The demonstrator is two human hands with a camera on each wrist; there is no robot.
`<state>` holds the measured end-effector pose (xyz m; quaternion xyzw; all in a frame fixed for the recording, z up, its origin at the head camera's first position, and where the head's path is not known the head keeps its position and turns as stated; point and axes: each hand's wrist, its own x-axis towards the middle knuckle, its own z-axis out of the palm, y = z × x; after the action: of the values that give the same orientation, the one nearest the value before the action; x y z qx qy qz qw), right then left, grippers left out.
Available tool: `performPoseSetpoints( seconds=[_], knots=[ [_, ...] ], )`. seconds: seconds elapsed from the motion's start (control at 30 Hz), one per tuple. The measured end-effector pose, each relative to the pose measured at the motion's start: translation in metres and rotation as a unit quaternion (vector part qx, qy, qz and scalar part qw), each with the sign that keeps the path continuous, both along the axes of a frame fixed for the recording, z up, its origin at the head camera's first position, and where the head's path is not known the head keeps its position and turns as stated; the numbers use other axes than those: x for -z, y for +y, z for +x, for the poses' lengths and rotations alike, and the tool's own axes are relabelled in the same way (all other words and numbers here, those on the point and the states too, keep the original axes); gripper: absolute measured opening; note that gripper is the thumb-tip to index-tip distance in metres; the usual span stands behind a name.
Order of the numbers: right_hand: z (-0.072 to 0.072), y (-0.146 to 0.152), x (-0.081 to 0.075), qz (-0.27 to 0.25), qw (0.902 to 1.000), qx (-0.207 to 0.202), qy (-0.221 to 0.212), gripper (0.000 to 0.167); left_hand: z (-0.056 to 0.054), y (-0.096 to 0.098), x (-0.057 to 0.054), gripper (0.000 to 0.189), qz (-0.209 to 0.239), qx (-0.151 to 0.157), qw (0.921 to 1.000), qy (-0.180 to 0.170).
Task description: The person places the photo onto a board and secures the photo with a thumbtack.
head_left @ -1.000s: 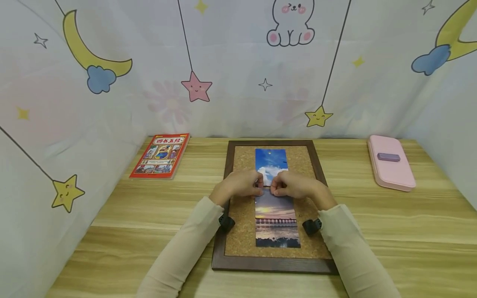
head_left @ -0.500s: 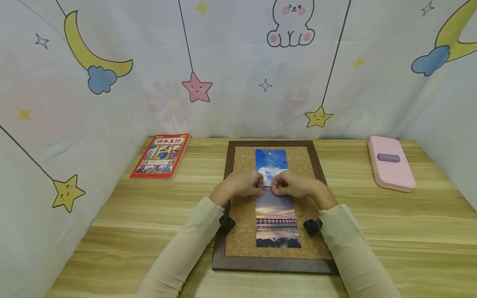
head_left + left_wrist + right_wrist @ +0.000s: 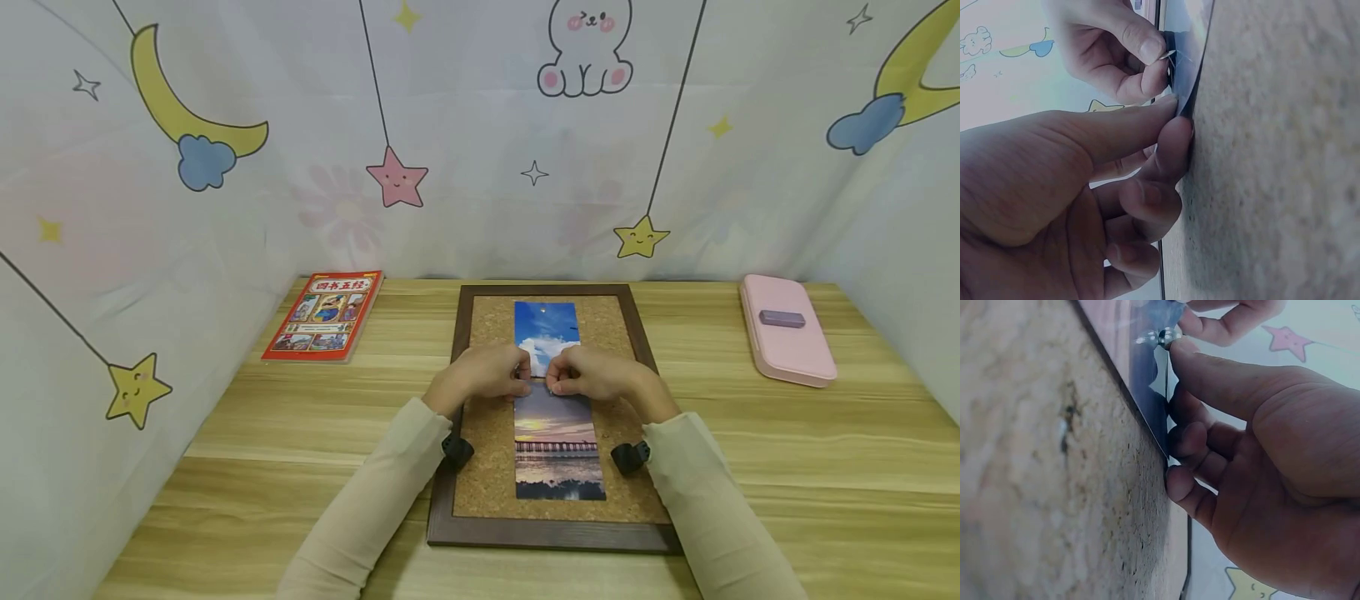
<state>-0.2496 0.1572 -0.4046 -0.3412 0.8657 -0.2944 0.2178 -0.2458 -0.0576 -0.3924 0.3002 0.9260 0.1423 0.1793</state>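
Observation:
My left hand (image 3: 489,369) pinches the upper left edge of a sunset pier photo (image 3: 558,462), thumb on top and index finger beneath in the left wrist view. Close by, my right hand (image 3: 596,372) holds a small metal pushpin (image 3: 1168,339) between thumb and index finger, near the photo's top edge. In the left wrist view the pushpin's thin point (image 3: 1168,55) shows just over the photo. Above lies a blue sky photo (image 3: 546,323), a small gold pin (image 3: 543,310) at its top. Both photos lie on a framed cork board (image 3: 483,475).
The board's dark frame (image 3: 555,533) rests on a wooden table (image 3: 247,500). A red book (image 3: 322,317) lies at the back left and a pink case (image 3: 787,331) at the back right. A patterned curtain (image 3: 465,100) hangs behind.
Both hands stay nearly in place. The right fingertips have shifted slightly, and a small bright glint now shows at them. The whole head view has moved down a little.

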Motion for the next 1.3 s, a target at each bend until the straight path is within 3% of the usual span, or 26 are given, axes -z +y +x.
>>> performPoseSetpoints(
  seconds=[0.57, 1.0, 1.2, 1.3],
  knots=[
    [0.002, -0.010, 0.007, -0.001, 0.9980, 0.061, 0.015, 0.008, -0.001, 0.000, 0.001, 0.013, -0.018, -0.001, 0.9996, 0.021],
    [0.005, -0.022, 0.002, 0.053, 0.9898, 0.132, 0.006, 0.011, -0.001, -0.003, 0.001, 0.015, -0.021, -0.002, 0.9986, 0.049],
    [0.005, -0.022, 0.001, 0.064, 0.9895, 0.128, 0.018, 0.011, -0.002, -0.004, 0.001, 0.016, -0.026, -0.004, 0.9978, 0.061],
    [0.006, -0.019, 0.001, 0.058, 0.9923, 0.104, 0.033, 0.011, -0.003, -0.004, 0.000, 0.017, -0.030, -0.008, 0.9972, 0.068]
  ],
)
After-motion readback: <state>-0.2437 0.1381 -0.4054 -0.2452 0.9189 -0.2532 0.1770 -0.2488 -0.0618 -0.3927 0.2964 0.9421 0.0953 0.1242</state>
